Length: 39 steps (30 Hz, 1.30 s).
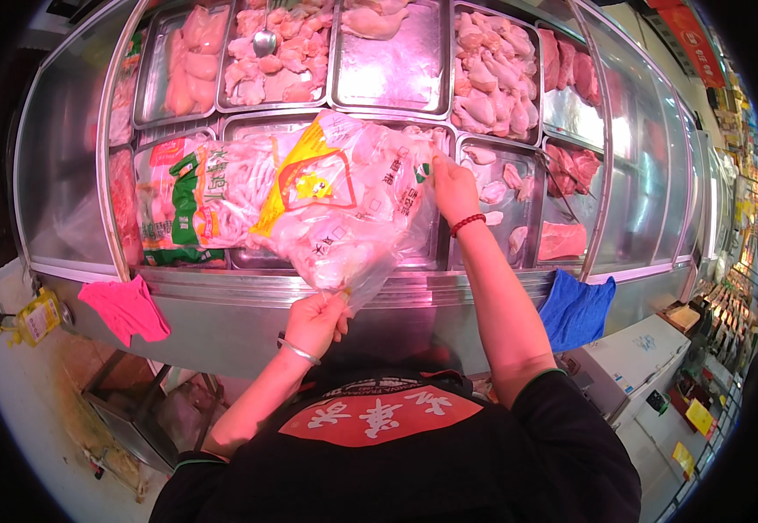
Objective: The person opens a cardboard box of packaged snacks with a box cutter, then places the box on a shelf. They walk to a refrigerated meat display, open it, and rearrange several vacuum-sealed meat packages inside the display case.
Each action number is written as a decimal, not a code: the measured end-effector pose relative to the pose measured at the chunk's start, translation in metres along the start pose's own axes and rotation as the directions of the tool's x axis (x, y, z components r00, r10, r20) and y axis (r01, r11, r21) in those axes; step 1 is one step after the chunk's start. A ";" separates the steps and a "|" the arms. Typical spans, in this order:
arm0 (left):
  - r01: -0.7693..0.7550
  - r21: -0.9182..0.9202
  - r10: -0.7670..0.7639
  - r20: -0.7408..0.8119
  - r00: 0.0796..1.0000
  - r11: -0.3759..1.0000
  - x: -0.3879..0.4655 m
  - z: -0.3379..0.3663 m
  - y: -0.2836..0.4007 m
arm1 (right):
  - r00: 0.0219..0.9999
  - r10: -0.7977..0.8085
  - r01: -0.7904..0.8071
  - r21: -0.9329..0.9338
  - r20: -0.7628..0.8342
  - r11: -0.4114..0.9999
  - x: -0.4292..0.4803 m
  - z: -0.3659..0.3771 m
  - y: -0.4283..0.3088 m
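A large clear plastic bag of raw poultry pieces, printed in yellow and red, lies tilted over the front trays of a lit meat display case. At its near corner my left hand pinches the plastic. My right hand grips the bag's upper right edge. Left of it rest printed bags of chicken feet with green panels. A metal tray with a few small meat pieces is just right of my right hand. What lies beneath the large bag is mostly hidden.
Behind are trays of chicken breasts, meat chunks with a metal spoon, and drumsticks. Red meat lies at right. A pink cloth and a blue cloth hang on the steel front edge. Glass panels flank the opening.
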<state>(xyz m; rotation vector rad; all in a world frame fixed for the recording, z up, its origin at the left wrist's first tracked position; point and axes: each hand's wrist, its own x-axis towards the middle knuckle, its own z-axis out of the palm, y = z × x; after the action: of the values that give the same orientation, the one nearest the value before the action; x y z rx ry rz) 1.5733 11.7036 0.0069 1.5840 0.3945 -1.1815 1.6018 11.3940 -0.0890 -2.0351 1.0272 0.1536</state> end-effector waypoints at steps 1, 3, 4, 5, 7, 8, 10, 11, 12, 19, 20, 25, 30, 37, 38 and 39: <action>-0.024 -0.001 0.024 0.015 1.000 1.000 0.000 0.001 0.000 | 1.000 -0.007 0.007 0.001 -0.003 1.000 -0.001 -0.001 0.000; 0.013 -0.008 -0.013 0.001 1.000 1.000 -0.001 0.002 0.003 | 1.000 -0.017 0.017 -0.011 -0.014 1.000 -0.006 0.002 -0.004; 0.019 -0.024 -0.019 0.007 1.000 1.000 -0.001 0.004 0.007 | 1.000 -0.020 0.019 -0.025 -0.021 0.999 -0.015 0.011 -0.013; -0.006 -0.013 0.006 0.020 1.000 1.000 -0.002 0.005 0.011 | 0.998 -0.026 0.023 -0.042 -0.065 0.999 -0.009 0.003 -0.009; 0.011 0.030 -0.012 0.040 0.999 1.000 -0.007 0.007 0.025 | 0.998 -0.067 0.067 0.038 -0.004 0.997 -0.008 -0.001 -0.014; -0.141 -0.082 0.145 0.053 0.988 0.987 -0.009 0.006 0.035 | 0.997 -0.056 0.059 0.060 -0.054 0.996 -0.008 -0.002 -0.020; -0.279 -0.232 0.292 0.021 0.956 0.932 -0.017 0.000 0.061 | 0.986 -0.149 0.127 0.259 0.069 0.958 0.004 -0.020 -0.029; -0.349 -0.298 0.350 -0.051 0.935 0.888 -0.023 -0.004 0.077 | 0.978 -0.197 0.168 0.305 0.066 0.937 0.010 -0.030 -0.039; -0.416 -0.382 0.404 -0.115 0.908 0.826 -0.029 -0.010 0.097 | 0.951 -0.282 0.215 0.375 0.131 0.901 0.016 -0.044 -0.049; -0.649 -0.450 0.743 0.052 0.667 0.614 -0.010 -0.063 0.306 | 0.976 -0.187 0.170 0.145 0.109 0.975 0.036 -0.145 -0.187; -0.614 -0.494 0.722 0.043 0.691 0.616 -0.006 -0.062 0.325 | 0.964 -0.199 0.188 0.077 0.175 0.979 0.042 -0.167 -0.197; -0.748 -0.298 0.801 0.117 0.587 0.592 0.006 -0.031 0.295 | 0.999 -0.030 0.005 0.510 0.041 0.860 0.075 -0.201 -0.169; -0.662 -0.125 0.652 -0.112 0.750 0.739 0.111 0.006 0.198 | 0.956 -0.252 0.250 -0.032 -0.152 0.968 0.132 -0.120 -0.042; -0.320 -0.197 0.272 -0.236 0.933 0.927 0.213 0.021 0.123 | 0.933 -0.290 0.356 -0.679 0.215 0.642 0.153 -0.017 0.083; -0.232 -0.267 0.174 -0.226 0.959 0.935 0.215 0.020 0.117 | 0.955 -0.227 0.296 -0.616 0.191 0.730 0.158 -0.023 0.100; -0.259 -0.288 0.192 -0.242 0.951 0.922 0.215 0.021 0.114 | 0.978 -0.184 0.209 -0.563 0.103 0.800 0.155 -0.015 0.108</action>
<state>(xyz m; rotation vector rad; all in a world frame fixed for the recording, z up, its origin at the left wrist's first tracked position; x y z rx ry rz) 1.7465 11.5761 -0.1095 1.4299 0.4964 -0.7333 1.6226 11.2535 -0.2143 -2.6572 0.7873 0.4403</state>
